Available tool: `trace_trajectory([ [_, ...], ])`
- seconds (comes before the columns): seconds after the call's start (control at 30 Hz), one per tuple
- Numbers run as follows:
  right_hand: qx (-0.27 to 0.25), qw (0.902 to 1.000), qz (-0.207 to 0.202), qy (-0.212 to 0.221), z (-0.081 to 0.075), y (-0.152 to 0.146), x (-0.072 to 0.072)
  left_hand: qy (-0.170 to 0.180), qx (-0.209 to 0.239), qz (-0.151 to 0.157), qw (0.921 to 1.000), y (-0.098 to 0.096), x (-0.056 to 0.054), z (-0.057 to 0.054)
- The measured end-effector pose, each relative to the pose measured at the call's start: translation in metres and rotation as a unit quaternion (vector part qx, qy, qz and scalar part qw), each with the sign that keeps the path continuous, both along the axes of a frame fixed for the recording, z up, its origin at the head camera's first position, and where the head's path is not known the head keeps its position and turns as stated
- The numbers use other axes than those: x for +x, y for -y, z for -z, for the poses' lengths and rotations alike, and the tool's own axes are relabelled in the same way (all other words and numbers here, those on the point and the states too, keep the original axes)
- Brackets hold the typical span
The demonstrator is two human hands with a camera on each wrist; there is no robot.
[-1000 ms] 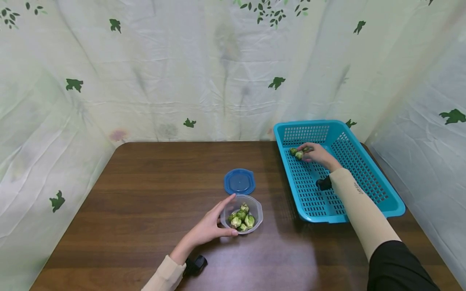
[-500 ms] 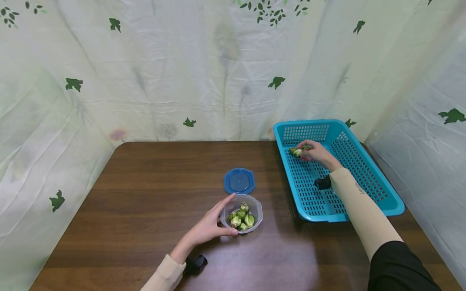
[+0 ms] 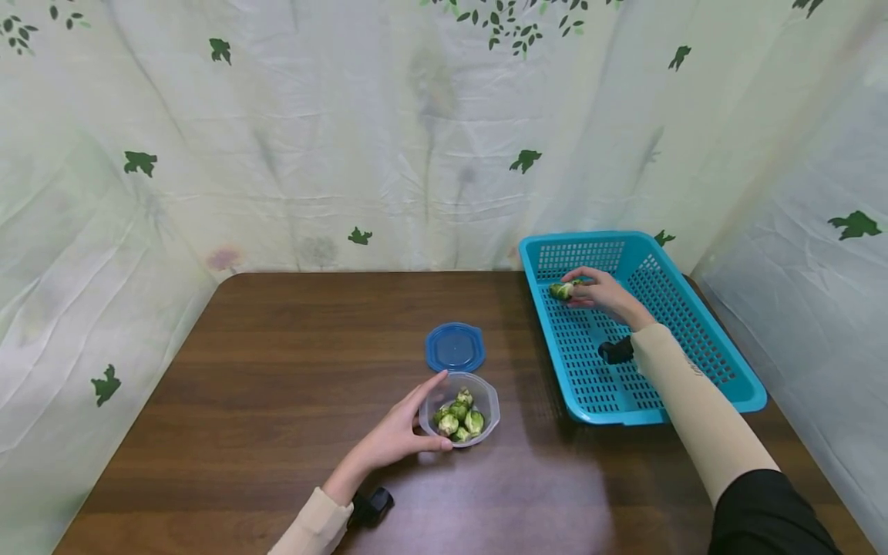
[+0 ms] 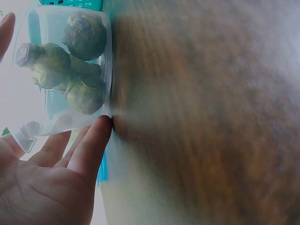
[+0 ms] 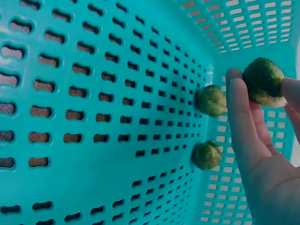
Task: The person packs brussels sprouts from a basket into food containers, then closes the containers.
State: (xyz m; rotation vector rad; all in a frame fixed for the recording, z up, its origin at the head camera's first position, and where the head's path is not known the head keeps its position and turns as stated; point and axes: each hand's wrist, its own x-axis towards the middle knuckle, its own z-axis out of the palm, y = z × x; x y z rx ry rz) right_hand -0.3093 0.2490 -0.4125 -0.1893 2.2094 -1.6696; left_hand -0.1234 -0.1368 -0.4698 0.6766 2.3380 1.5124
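Observation:
Inside the turquoise perforated basket (image 3: 701, 339), my right hand (image 3: 602, 295) pinches a Brussels sprout (image 5: 262, 78) between thumb and fingertips, raised off the basket's floor. Two more sprouts, one upper (image 5: 212, 101) and one lower (image 5: 206, 155), lie near the far wall in the right wrist view. My left hand (image 3: 397, 436) holds the side of a clear plastic container (image 3: 492, 407), thumb toward the near side and fingers around the far side. Several Brussels sprouts (image 3: 459, 416) sit in this container, which stands on the table.
A blue lid (image 3: 455, 347) lies flat on the wooden table (image 3: 305, 354) just behind the container. The basket stands at the table's right side, its wall rising between container and right hand. A leaf-printed curtain (image 3: 291, 154) hangs behind and at both sides.
My right hand has drawn its fingers in around a sprout and lifted it slightly. The left hand and the container have stayed in place. The head view has shifted a little.

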Motion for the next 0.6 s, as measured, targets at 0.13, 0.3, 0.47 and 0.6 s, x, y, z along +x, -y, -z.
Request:
trace_trajectory([
  [0.13,-0.005,1.0000,-0.005,-0.003,-0.003,0.000,0.004,0.002,0.003,0.001,1.0000,0.000,0.000,0.000],
  [0.3,-0.009,0.9997,-0.021,-0.012,-0.010,0.001,0.008,0.005,0.004,0.001,1.0000,0.000,0.001,0.000],
  [0.47,0.001,0.9990,-0.036,-0.028,-0.015,0.001,0.013,0.001,0.001,0.002,1.0000,0.000,0.000,0.000],
  [0.6,0.000,0.9984,-0.045,-0.034,-0.018,0.002,0.017,-0.002,0.001,0.003,1.0000,0.000,0.000,0.001],
])
